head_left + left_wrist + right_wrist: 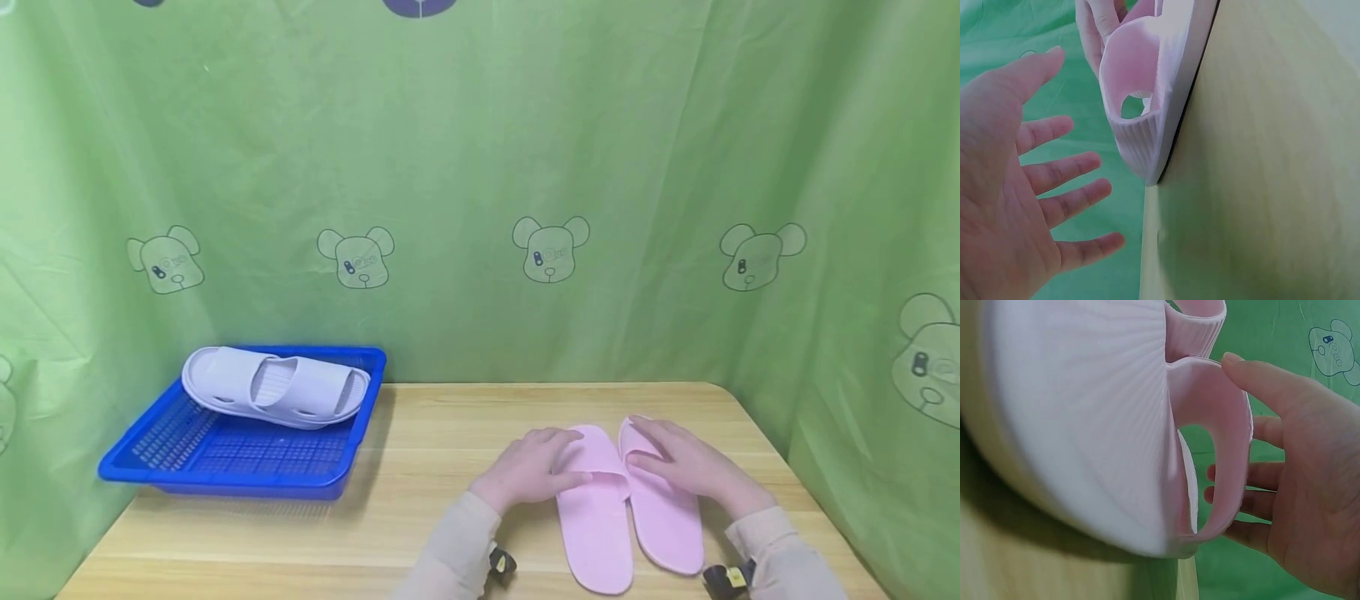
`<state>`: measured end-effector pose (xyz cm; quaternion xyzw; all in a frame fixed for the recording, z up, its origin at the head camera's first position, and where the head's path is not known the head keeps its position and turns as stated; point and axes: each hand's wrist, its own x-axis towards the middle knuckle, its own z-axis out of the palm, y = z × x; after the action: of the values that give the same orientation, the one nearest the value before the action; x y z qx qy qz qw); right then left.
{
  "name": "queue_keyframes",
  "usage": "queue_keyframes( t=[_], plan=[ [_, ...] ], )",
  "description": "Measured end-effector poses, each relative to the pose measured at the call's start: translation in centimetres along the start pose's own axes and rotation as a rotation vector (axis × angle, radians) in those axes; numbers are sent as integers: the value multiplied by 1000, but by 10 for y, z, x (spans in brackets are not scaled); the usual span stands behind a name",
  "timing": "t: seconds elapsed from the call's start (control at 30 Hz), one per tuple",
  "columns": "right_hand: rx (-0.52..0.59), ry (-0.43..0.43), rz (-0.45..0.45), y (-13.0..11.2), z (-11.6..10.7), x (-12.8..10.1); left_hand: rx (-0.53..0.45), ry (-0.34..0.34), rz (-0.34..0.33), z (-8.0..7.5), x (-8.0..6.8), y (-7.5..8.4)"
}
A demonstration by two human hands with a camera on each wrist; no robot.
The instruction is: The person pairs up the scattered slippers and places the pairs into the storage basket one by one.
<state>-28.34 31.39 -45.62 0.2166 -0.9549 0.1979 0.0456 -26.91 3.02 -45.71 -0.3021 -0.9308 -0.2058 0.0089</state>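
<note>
Two pink open-toe slippers lie side by side on the wooden table, toes pointing away, the left one a little apart at the heel from the right one. My left hand hovers by the left slipper's strap; in the left wrist view its fingers are spread, with a gap to the slipper. Over the right slipper's front is my right hand. Its thumb touches the edge of the strap in the right wrist view, while the other fingers extend loosely beyond the strap, partly hidden by it.
A blue plastic basket stands at the table's left, holding a pair of pale lilac slippers near its back rim. Green curtain with bear-head prints hangs behind the table and along both sides.
</note>
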Motion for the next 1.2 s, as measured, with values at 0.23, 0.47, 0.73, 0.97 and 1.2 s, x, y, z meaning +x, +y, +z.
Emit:
queue_keyframes(
  t=[0.23,0.47,0.73,0.97,1.2],
  plan=[
    [-3,-14,2,-4,0,0,11,-12,11,2,0,1],
    [3,-24,1,-11,-2,1,10,-41,18,3,0,3],
    [-11,-29,-12,-17,0,1,0,-39,57,6,1,3],
    [-11,-17,-30,-23,2,1,2,-38,53,6,0,2],
    [-18,-21,-27,-24,4,2,3,-48,49,6,-1,1]
  ],
)
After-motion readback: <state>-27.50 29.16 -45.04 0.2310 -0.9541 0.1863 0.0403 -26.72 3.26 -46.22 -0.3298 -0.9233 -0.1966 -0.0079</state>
